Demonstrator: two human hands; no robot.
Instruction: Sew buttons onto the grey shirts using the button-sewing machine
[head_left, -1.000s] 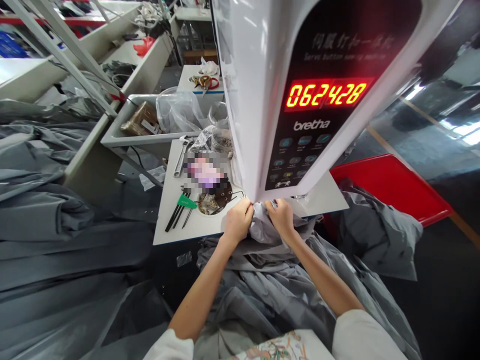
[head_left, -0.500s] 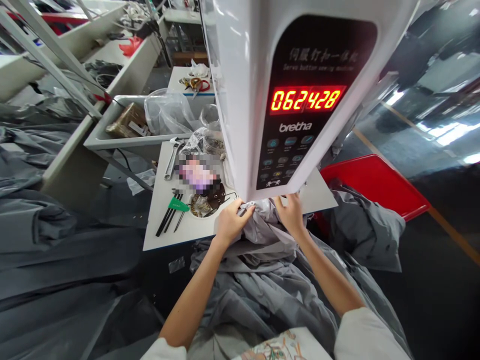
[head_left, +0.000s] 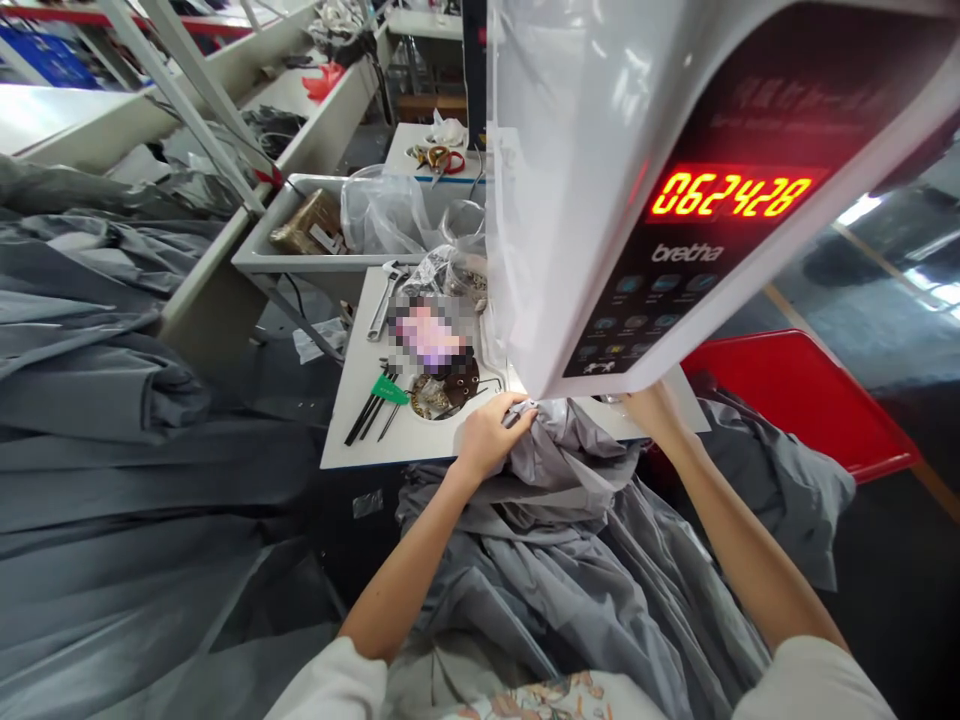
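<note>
Grey fabric (head_left: 570, 450) is bunched at the front edge of the machine table and falls in folds over my lap. My left hand (head_left: 489, 436) pinches its upper edge between thumb and fingers, just below the head of the button sewing machine (head_left: 555, 200). My right hand (head_left: 654, 412) is off to the right of the bunched fabric, over the table's right part. Its fingers are hidden behind the lower edge of the machine head, so what they touch does not show. The machine's red display (head_left: 731, 194) reads 062428.
On the white tabletop (head_left: 352, 440) lie an adjustable wrench (head_left: 384, 305), hex keys in a green holder (head_left: 390, 390) and a recess of small metal parts (head_left: 431, 398). A red tray (head_left: 802, 390) stands at right. Grey fabric piles (head_left: 97, 400) fill the left.
My right hand has let go of the fabric and moved right, away from my left hand. My left hand still pinches the fabric. The camera view has turned slightly left.
</note>
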